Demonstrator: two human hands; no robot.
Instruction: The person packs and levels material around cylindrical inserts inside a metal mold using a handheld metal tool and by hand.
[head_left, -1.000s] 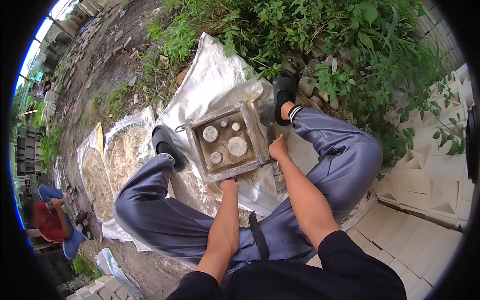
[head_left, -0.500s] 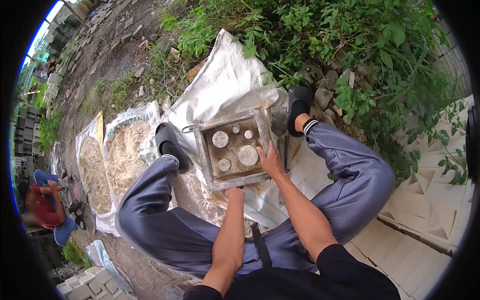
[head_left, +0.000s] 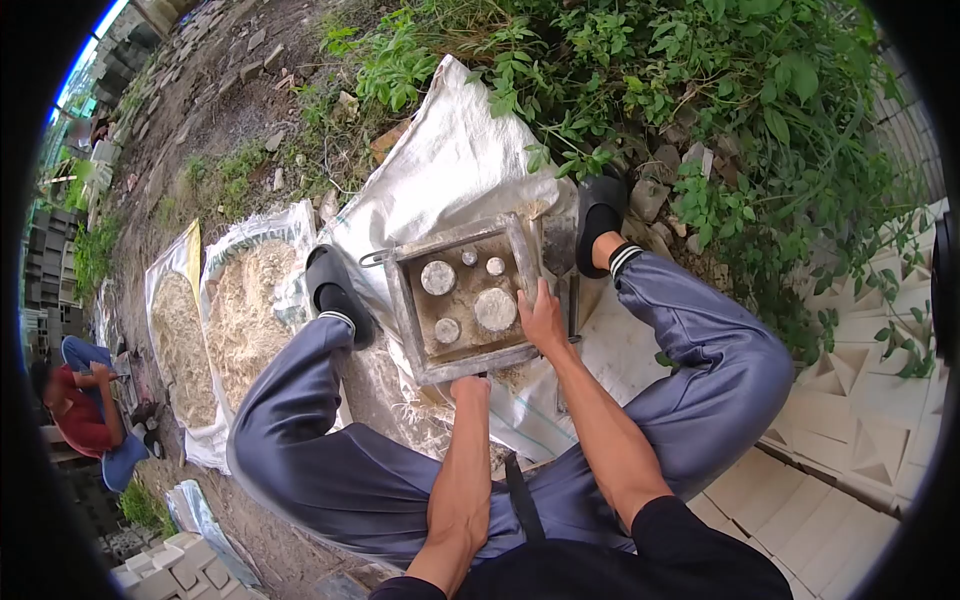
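A square grey mould frame (head_left: 404, 310) lies on a white woven sack (head_left: 460, 140) between my feet. Inside it, round grey discs of several sizes, such as the large disc (head_left: 495, 310), stand in a sandy bed. My right hand (head_left: 541, 318) grips the frame's right side, fingers over the rim. My left hand (head_left: 470, 388) is closed at the near edge, around what looks like a short handle mostly hidden by the fist. A flat dark metal tool (head_left: 560, 243) lies right of the frame.
Two open sacks of pale powder (head_left: 245, 320) lie to the left. Another person (head_left: 90, 410) sits at far left. Green plants (head_left: 650, 80) and stones are beyond the sack. Pale patterned blocks (head_left: 870, 400) stand at the right.
My right hand has moved from beside the frame's near right corner onto its right side. My left hand has stayed at the near edge. The view has shifted slightly.
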